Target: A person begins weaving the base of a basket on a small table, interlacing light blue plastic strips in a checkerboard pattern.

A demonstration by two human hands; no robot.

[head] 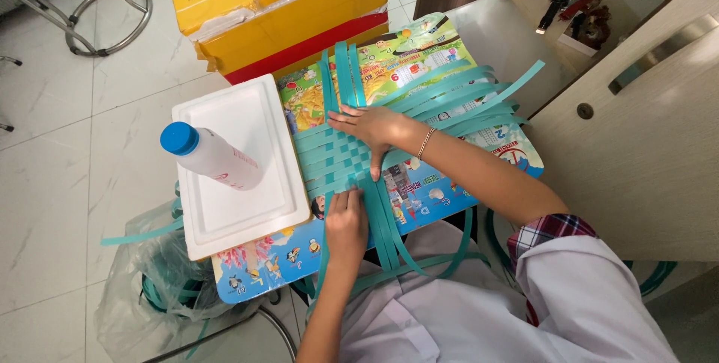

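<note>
Fingertips of left hand (346, 222) hidden among teal strips (341, 161), grip unclear; right hand (372, 127) flat, open atop.

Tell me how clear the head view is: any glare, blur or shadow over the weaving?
Head view: even, bright light; teal strips sharp, no motion blur on the left hand or right hand; only soft shadows beneath them; mild sheen on the floor tiles; wide-angle bending at the edges.

At frame centre woven strips (352, 161) lie on a small table (449, 197), a tray (236, 165) bearing a bottle (210, 155) just left, a box (281, 7) above.
</note>
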